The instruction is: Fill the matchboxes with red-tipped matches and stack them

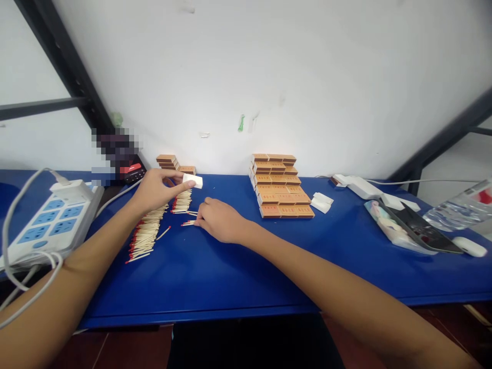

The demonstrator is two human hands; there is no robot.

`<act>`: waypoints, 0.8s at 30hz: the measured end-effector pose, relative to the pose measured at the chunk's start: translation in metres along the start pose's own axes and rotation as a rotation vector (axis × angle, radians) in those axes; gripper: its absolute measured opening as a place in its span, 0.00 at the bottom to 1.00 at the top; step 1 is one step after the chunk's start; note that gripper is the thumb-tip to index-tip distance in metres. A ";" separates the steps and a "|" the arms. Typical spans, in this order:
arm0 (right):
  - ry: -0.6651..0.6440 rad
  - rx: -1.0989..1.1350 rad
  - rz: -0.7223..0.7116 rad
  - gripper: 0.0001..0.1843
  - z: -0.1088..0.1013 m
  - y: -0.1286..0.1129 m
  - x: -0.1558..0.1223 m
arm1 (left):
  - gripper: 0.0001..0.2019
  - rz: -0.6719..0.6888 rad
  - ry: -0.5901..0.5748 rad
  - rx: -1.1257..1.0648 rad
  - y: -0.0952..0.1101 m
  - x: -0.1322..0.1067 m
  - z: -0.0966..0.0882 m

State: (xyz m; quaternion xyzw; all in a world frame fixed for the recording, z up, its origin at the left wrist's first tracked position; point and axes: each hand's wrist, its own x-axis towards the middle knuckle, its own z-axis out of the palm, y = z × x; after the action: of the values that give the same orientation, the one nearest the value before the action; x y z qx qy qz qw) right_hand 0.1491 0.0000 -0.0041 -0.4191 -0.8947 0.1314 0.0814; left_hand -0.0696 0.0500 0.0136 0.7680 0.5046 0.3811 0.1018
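My left hand [159, 189] pinches a small white matchbox tray [192, 181] above the table, thumb on its near side. Lower and to the right, my right hand [219, 220] has its fingers closed at the ends of a few red-tipped matches [187, 223] on the blue surface. A long row of loose matches [145, 233] lies below my left forearm and hand, heads to the left. Beside it is a shorter row of matches [181, 201], partly under my left hand. One stray match [164, 233] lies apart.
Stacked matchboxes [282, 187] form steps against the wall; a smaller matchbox stack [168, 161] stands behind my left hand. White paper pieces [322, 202] lie right of the large stack. A power strip [57, 220] with cables is at left; a phone [418, 228], bottle [457, 210] and white case [469, 246] are at right.
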 end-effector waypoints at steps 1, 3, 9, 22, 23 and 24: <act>-0.018 -0.012 -0.014 0.13 -0.002 0.003 -0.005 | 0.25 0.012 -0.009 -0.005 0.002 -0.001 0.002; -0.040 -0.023 -0.028 0.13 -0.006 0.010 -0.015 | 0.26 0.031 -0.024 -0.033 0.007 -0.003 0.006; 0.035 0.094 0.022 0.10 -0.018 0.034 -0.043 | 0.24 0.065 -0.109 -0.099 0.009 -0.007 0.013; 0.313 0.099 0.005 0.07 -0.023 0.044 -0.043 | 0.23 0.069 -0.178 -0.267 0.029 -0.019 0.028; 0.317 0.090 -0.001 0.07 -0.022 0.042 -0.044 | 0.23 0.068 -0.175 -0.265 0.031 -0.020 0.028; 0.321 0.086 -0.002 0.07 -0.021 0.041 -0.044 | 0.23 0.069 -0.172 -0.262 0.032 -0.021 0.029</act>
State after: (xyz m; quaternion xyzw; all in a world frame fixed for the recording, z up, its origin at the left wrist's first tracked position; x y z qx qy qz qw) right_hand 0.2125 -0.0052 0.0020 -0.4298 -0.8642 0.1008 0.2413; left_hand -0.0316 0.0237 0.0008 0.7948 0.4133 0.3797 0.2307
